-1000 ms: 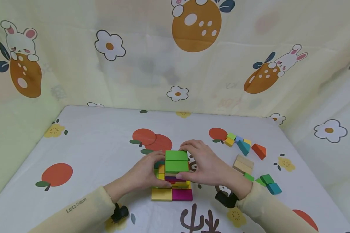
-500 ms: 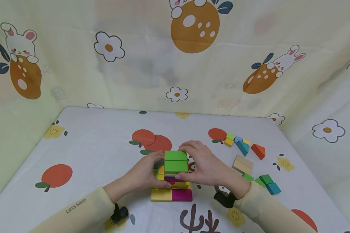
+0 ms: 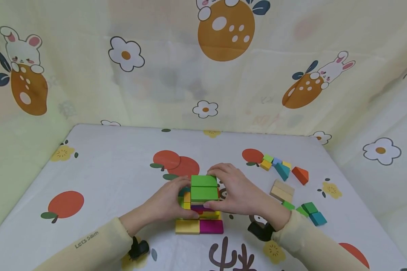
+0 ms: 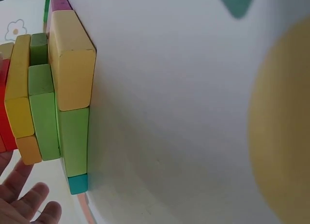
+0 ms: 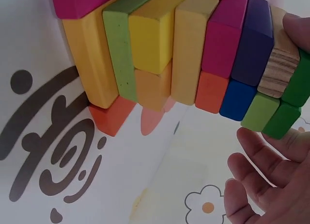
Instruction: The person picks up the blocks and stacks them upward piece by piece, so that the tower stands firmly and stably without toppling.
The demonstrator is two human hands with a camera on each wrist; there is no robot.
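A many-layered stack of wooden building blocks stands mid-table in the head view, topped by two green blocks (image 3: 203, 194). Its lowest front layer shows a pale yellow block (image 3: 187, 227) beside a magenta block (image 3: 211, 227). My left hand (image 3: 169, 202) holds the stack from the left at mid-height, thumb in front and fingers behind. From the right, my right hand (image 3: 237, 188) grips the upper layers between thumb and fingers. In the right wrist view its thumb (image 5: 299, 30) lies along the natural wood block (image 5: 280, 57) near the top, above a purple block (image 5: 252, 45). The stack's far side is partly hidden.
Loose small blocks lie at the right: yellow (image 3: 266, 165), teal (image 3: 283, 171) and red (image 3: 300, 175) pieces at the back. Nearer are plain wooden blocks (image 3: 282, 191), then a dark green block (image 3: 310, 207) and a teal block (image 3: 318, 219). A patterned curtain (image 3: 169, 82) stands behind the table.
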